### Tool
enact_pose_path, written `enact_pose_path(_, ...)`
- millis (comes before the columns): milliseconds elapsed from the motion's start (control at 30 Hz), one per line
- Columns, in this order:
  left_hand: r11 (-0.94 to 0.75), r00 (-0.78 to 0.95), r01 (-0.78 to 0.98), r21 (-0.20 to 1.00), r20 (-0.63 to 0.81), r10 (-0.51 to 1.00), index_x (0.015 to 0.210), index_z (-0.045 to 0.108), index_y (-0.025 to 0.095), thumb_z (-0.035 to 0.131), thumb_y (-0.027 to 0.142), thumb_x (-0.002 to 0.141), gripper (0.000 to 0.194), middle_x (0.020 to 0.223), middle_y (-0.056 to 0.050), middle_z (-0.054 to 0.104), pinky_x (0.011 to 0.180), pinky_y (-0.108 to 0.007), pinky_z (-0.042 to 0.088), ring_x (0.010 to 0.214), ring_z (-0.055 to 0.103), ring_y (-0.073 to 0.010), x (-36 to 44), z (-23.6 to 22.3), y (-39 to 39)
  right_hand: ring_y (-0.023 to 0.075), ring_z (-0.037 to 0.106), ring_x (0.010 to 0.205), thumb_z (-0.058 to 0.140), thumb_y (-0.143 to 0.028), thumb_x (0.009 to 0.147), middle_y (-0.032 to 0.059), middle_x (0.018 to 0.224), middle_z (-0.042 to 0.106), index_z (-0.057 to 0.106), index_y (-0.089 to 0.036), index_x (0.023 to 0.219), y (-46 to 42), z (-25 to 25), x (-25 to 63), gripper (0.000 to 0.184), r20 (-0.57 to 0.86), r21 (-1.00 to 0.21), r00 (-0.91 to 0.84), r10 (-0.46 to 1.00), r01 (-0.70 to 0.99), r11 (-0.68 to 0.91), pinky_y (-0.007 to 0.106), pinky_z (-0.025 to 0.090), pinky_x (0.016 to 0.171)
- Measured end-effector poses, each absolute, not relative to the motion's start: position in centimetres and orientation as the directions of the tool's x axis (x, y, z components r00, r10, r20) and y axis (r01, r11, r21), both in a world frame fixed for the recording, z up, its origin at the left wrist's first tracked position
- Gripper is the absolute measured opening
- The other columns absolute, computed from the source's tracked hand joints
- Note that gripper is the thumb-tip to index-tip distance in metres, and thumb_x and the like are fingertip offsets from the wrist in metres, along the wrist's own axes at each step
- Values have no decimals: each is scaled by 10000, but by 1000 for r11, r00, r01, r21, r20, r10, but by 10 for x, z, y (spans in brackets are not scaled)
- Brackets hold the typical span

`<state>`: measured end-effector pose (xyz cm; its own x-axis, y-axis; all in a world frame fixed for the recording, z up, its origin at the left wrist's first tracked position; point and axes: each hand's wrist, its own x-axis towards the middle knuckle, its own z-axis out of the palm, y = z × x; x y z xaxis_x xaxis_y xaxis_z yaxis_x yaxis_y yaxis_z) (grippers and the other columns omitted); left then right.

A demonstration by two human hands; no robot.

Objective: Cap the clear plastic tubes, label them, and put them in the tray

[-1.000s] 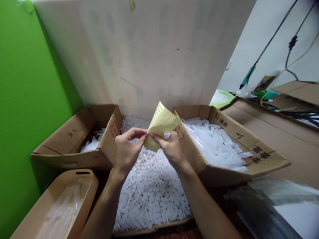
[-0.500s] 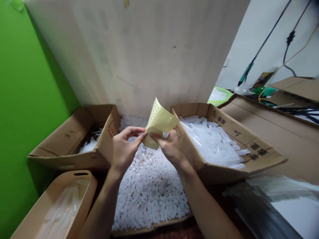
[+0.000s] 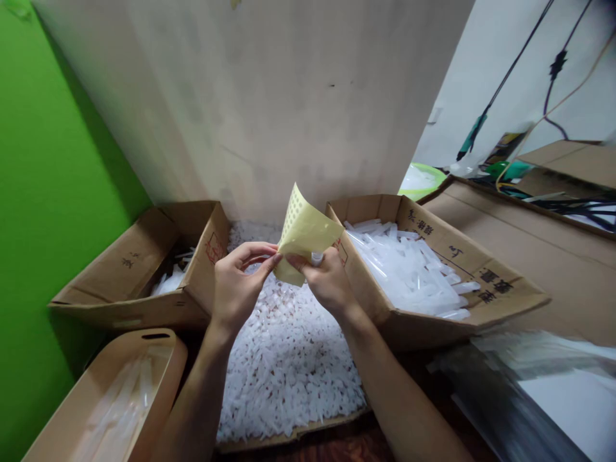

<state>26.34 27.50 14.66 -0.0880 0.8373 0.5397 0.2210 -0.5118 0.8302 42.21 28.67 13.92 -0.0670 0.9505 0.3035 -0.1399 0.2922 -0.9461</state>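
A pale yellow sticker sheet [image 3: 310, 230] with rows of small round dots on one part is curled up between my two hands. My left hand [image 3: 243, 276] pinches its left edge between thumb and fingertips; whether a sticker is between them is too small to tell. My right hand [image 3: 325, 279] grips the sheet's lower right part, thumb in front. A short whitish translucent tube end [image 3: 316, 258] shows beside the right thumb, in the same hand. Below the hands spreads a thick layer of small white plastic pieces [image 3: 289, 359].
An open cardboard box [image 3: 510, 298] at right holds many translucent plastic tubes [image 3: 409, 276]. Another cardboard box [image 3: 110, 256] stands at left with some tubes inside. A tan bin [image 3: 168, 369] with longer tubes sits lower left. Clear plastic bags [image 3: 543, 346] lie lower right.
The whole view has shifted slightly, so the boxes and hands sit a little further left and higher. Both hands keep the same hold on the sheet.
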Motion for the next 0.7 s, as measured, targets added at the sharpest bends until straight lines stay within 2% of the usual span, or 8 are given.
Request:
enact_pose_path(200,-523,-85,221,823,550,831,858,777,189,828,310,840,133,956,-53,791,870,-330,647,906,756,-193,263,147,274,259,712,898,793,-331,775,72,929,784,813,-203,886,287,139,422,171,330,-938,-46,943,-125,322,418,582,882)
enact_pose_path(367,-549,13,238,801,563,826,887,736,192,769,311,898,123,1004,-54,738,855,-295,623,970,716,-180,261,149,275,259,712,906,788,-317,775,75,945,785,817,-196,915,287,139,423,187,328,-940,-56,943,-118,320,423,576,887)
enact_pose_path(533,-599,71,291,746,608,791,906,684,198,719,294,941,108,1039,-55,688,862,-293,611,1003,677,-177,258,148,276,247,717,875,800,-303,768,81,939,789,821,-177,940,285,140,421,214,310,-940,-55,949,-168,297,418,584,874)
enact_pose_path(700,-632,90,245,735,632,770,936,679,198,745,258,928,89,1080,-47,662,904,-296,627,1036,678,-168,256,148,277,238,725,858,807,-295,778,93,940,792,825,-148,981,284,141,419,252,295,-940,-51,954,-197,280,395,595,855)
